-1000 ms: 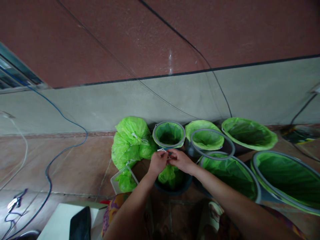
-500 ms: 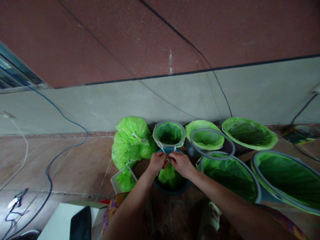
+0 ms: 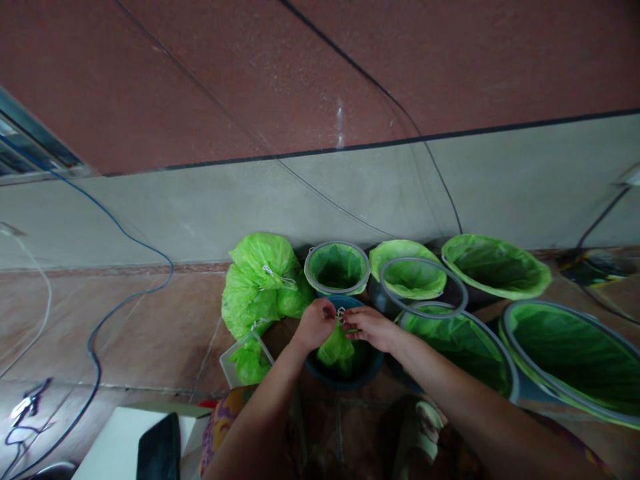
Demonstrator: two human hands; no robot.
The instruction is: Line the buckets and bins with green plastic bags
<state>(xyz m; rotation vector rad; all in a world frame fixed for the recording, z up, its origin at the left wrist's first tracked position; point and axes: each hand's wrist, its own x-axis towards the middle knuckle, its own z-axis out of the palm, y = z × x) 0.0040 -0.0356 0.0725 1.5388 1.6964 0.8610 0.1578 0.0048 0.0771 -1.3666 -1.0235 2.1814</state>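
Observation:
My left hand [image 3: 316, 323] and my right hand [image 3: 371, 327] meet over a dark blue bucket [image 3: 345, 377] on the floor. Both pinch the white drawstring [image 3: 341, 312] at the gathered neck of a green plastic bag [image 3: 336, 348] that sits inside the bucket. The fingers of both hands are closed on the string, knuckles nearly touching. Left of the bucket lies a pile of tied green bags [image 3: 260, 283].
Several bins lined with green bags stand along the wall: a small grey-rimmed one [image 3: 337, 269], another [image 3: 407, 277], a wide one [image 3: 495, 267] and two large ones [image 3: 460, 340] [image 3: 575, 360]. A clear tub [image 3: 245, 357] holds a green bag. Blue cable [image 3: 100, 327] trails at left.
The drawstring loops that stood up between my hands half a second ago have been pulled down tight. My right hand's fingers have stretched out a little toward the left hand.

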